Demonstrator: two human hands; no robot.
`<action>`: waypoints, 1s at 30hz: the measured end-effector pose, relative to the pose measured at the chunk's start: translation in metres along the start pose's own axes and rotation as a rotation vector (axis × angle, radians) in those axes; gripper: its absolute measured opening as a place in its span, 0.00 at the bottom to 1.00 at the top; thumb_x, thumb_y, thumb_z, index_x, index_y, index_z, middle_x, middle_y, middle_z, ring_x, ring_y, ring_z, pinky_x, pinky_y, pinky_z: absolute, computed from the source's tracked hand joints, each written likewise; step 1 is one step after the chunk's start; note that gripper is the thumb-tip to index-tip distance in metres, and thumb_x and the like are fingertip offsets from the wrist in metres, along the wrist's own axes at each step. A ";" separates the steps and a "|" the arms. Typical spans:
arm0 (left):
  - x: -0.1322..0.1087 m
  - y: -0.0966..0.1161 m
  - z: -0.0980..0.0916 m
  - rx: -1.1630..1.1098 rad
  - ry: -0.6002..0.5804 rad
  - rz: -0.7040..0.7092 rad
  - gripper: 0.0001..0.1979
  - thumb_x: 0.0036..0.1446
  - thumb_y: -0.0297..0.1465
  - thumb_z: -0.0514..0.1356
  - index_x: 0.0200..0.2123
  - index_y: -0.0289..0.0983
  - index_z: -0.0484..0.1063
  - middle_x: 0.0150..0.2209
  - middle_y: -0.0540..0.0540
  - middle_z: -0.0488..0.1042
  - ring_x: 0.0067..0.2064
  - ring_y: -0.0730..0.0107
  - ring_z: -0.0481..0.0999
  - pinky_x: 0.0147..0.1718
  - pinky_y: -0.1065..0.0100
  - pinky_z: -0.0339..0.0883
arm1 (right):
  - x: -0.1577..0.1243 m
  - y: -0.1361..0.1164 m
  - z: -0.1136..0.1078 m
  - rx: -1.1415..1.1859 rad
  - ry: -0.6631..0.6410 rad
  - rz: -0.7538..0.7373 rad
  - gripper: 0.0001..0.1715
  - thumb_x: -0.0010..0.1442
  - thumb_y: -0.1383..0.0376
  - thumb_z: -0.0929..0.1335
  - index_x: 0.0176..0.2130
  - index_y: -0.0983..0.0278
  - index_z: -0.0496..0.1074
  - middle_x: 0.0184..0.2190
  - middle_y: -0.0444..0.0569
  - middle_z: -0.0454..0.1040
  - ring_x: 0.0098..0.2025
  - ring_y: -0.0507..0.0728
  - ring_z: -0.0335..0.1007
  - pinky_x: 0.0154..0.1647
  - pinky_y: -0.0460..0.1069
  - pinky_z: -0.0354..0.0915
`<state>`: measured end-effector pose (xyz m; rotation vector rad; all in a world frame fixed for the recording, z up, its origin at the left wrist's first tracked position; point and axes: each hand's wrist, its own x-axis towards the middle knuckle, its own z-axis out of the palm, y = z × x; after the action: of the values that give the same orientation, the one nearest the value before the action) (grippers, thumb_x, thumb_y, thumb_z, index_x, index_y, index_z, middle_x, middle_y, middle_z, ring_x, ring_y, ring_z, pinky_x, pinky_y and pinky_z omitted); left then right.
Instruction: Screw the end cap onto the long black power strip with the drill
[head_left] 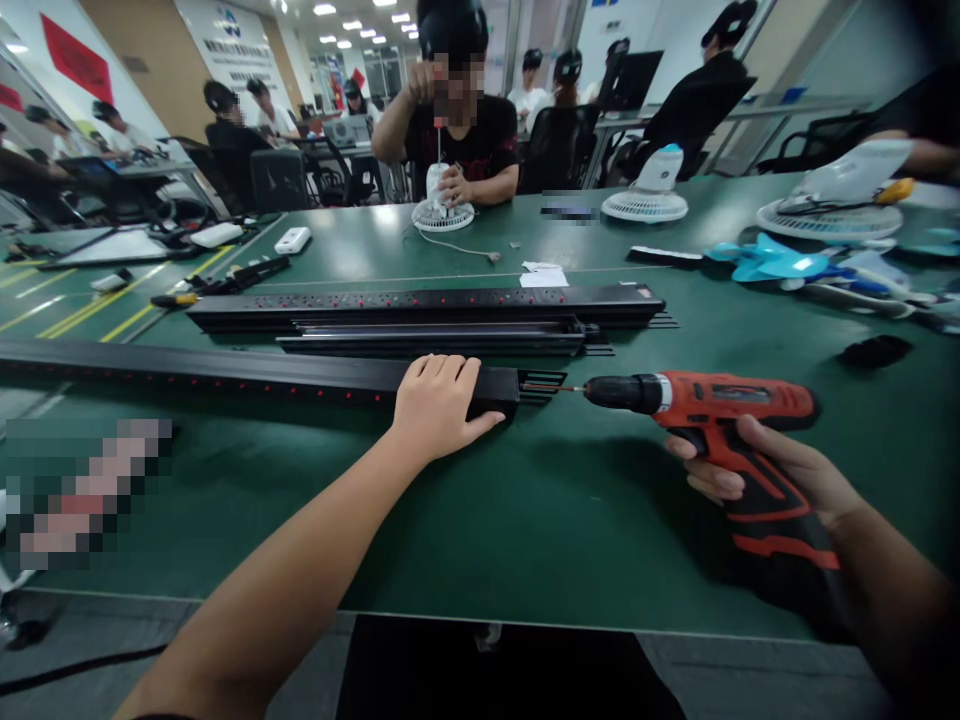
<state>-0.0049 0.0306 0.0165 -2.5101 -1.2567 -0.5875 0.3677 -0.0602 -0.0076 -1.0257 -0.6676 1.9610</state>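
Observation:
My left hand (431, 412) is closed over the right end of a long black bar (315, 375) with small red marks along its side, its thumb lying along the near face. Thin rods (544, 385) stick out of that end. In my right hand (810, 475) is a red and black cordless drill (739, 398), held by the grip with the fingers around the handle near the trigger. Its long thin bit points left at the bar's end, among the rods. Whether the bit touches anything there, I cannot tell.
Behind the bar lie a second red-dotted black bar (465, 300) and a black channel piece (435, 338). Across the green table (525, 540) a person works on a white fan base (442, 215) with a screwdriver. Fan parts (780, 260) and a black object (876, 350) lie right.

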 end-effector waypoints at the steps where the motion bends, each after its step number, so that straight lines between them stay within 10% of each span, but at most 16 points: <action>1: 0.000 0.000 0.000 0.001 0.005 0.000 0.30 0.56 0.52 0.60 0.52 0.35 0.69 0.46 0.38 0.75 0.48 0.51 0.72 0.54 0.52 0.60 | 0.000 0.000 0.001 0.000 -0.005 -0.008 0.20 0.51 0.51 0.74 0.39 0.62 0.75 0.27 0.47 0.69 0.20 0.50 0.57 0.21 0.45 0.68; 10: 0.000 0.000 -0.001 0.019 -0.011 0.002 0.30 0.57 0.53 0.58 0.53 0.36 0.68 0.47 0.38 0.75 0.49 0.51 0.72 0.54 0.53 0.60 | -0.001 -0.001 0.004 0.039 -0.045 -0.005 0.22 0.52 0.51 0.75 0.40 0.63 0.76 0.32 0.48 0.72 0.21 0.49 0.63 0.22 0.43 0.71; 16: 0.001 0.000 -0.002 0.003 -0.007 0.003 0.30 0.57 0.52 0.59 0.53 0.34 0.68 0.46 0.37 0.75 0.48 0.50 0.72 0.54 0.52 0.60 | -0.002 -0.003 0.017 0.008 0.070 -0.048 0.22 0.49 0.53 0.76 0.40 0.63 0.77 0.32 0.50 0.75 0.37 0.60 0.77 0.45 0.48 0.76; 30: 0.001 0.001 -0.002 0.006 -0.008 0.004 0.31 0.57 0.52 0.59 0.53 0.34 0.69 0.47 0.37 0.75 0.49 0.50 0.72 0.54 0.52 0.60 | -0.001 0.000 0.020 0.025 0.048 -0.103 0.20 0.53 0.54 0.74 0.42 0.61 0.77 0.29 0.48 0.75 0.34 0.58 0.74 0.42 0.48 0.74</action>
<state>-0.0040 0.0303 0.0187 -2.5115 -1.2542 -0.5723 0.3515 -0.0624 0.0037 -1.0006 -0.6556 1.8456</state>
